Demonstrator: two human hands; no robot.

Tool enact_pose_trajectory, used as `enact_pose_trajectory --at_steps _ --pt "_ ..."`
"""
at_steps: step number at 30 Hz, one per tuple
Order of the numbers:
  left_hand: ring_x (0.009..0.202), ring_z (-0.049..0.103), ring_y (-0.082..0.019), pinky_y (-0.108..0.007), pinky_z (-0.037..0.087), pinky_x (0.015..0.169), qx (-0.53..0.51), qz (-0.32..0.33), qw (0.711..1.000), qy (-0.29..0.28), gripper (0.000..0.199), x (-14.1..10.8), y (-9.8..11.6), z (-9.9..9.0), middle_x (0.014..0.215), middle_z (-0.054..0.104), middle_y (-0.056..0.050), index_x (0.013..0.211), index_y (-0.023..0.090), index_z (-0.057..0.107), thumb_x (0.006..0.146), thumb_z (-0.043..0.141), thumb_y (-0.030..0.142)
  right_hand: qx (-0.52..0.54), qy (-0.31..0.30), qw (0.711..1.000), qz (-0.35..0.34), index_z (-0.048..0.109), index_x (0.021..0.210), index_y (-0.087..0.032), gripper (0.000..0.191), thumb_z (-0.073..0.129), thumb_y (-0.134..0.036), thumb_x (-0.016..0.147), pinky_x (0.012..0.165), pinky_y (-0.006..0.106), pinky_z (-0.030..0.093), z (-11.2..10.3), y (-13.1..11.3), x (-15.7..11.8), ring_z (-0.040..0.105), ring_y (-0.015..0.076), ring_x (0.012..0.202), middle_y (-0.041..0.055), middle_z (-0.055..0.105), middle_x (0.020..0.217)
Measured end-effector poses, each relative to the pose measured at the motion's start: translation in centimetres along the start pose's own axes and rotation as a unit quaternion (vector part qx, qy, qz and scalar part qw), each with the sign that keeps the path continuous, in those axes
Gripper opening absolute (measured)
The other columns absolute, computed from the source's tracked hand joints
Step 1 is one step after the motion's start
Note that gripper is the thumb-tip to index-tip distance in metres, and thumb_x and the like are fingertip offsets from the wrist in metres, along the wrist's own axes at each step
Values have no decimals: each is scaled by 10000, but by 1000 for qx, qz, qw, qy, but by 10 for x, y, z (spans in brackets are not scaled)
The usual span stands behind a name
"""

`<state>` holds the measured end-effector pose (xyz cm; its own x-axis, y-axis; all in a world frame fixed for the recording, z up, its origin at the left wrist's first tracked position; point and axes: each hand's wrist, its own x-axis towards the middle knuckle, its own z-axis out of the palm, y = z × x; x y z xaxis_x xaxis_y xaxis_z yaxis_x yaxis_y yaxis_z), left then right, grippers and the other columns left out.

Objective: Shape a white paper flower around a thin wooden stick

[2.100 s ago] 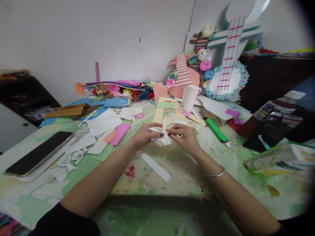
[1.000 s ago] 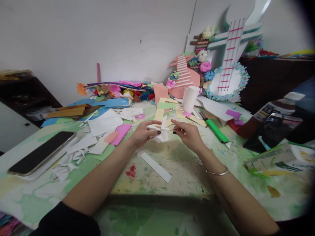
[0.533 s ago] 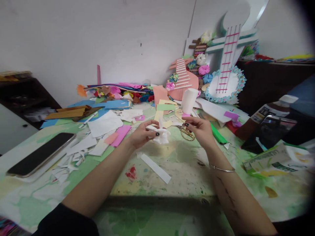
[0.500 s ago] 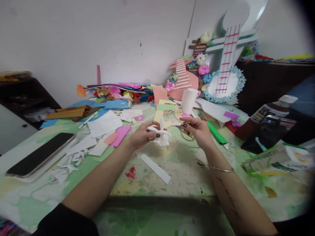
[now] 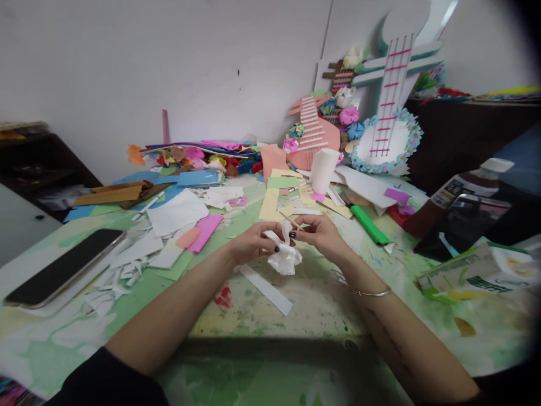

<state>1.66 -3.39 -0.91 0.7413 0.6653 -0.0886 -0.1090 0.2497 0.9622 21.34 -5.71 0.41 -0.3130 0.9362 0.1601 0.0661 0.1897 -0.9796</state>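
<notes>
A crumpled white paper flower is pinched in the fingers of my left hand, above the front part of the table. My right hand is close beside it, thumb and fingers closed on a thin tan stick that slants across behind the flower's top. Its fingertips are at the edge of the white paper; whether they also grip the paper, I cannot tell. Below the hands, a white paper strip lies flat on the paint-stained table.
Paper scraps and a phone lie to the left. Behind stand a white paper roll and guitar-shaped paper crafts. A green cutter, a brown bottle and a carton are at right.
My right hand has moved left to the flower and now holds a thin stick. The flower has tilted and dropped slightly. The gold-handled scissors seen near my right hand are out of sight.
</notes>
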Motion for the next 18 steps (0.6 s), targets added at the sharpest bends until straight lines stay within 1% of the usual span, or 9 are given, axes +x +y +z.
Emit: enact_pose_trajectory --at_steps 3,5,7,10,12,14,16,18 --pt "798 614 -190 -274 452 711 -20 9 1000 -13 321 0 2 0 919 671 -120 890 108 667 574 701 156 1 -8 1000 9 625 740 -144 263 722 -375 659 589 225 446 1 -1 -1 591 118 627 8 637 676" --pt "788 615 -195 -284 451 725 -28 11 1000 1 282 1 3 -1 877 672 -127 859 94 682 609 708 221 -5 3 1000 9 612 728 -142 255 708 -371 669 571 218 441 3 -3 -1 582 110 612 6 632 681" --pt "752 611 -177 -270 443 707 -3 21 998 52 263 3 3 -1 811 672 -107 822 93 691 624 728 261 -15 25 1000 5 596 699 -139 250 706 -360 666 539 205 421 4 -3 -1 550 90 573 -5 614 666" --pt "657 573 -123 -222 410 626 59 54 987 138 241 5 1 -1 722 655 -55 751 100 684 603 764 272 -17 40 999 7 582 687 -139 243 702 -349 665 516 194 394 4 -3 1 520 75 548 -12 603 645" --pt "599 541 -97 -202 380 571 77 69 981 166 247 6 0 -1 686 642 -32 730 104 674 601 768 294 -10 36 999 9 585 702 -141 231 693 -343 673 533 197 401 5 -2 2 543 85 578 1 623 666" --pt "573 529 -87 -195 368 550 77 72 980 170 249 6 0 0 667 636 -20 722 109 665 605 764 305 -11 30 999 8 588 708 -141 218 681 -337 683 548 201 405 5 0 3 562 96 604 14 638 683" --pt "580 542 -91 -197 381 560 75 68 981 165 243 6 1 1 669 641 -21 715 110 656 599 766 293 -33 30 999 2 588 707 -141 207 662 -334 700 540 200 391 5 2 3 556 96 596 14 635 674" --pt "598 560 -100 -200 395 568 75 64 982 164 240 6 2 2 684 651 -26 731 111 657 597 764 279 -100 37 994 -19 596 702 -142 197 639 -333 723 507 193 349 4 5 3 515 84 550 -5 607 627"
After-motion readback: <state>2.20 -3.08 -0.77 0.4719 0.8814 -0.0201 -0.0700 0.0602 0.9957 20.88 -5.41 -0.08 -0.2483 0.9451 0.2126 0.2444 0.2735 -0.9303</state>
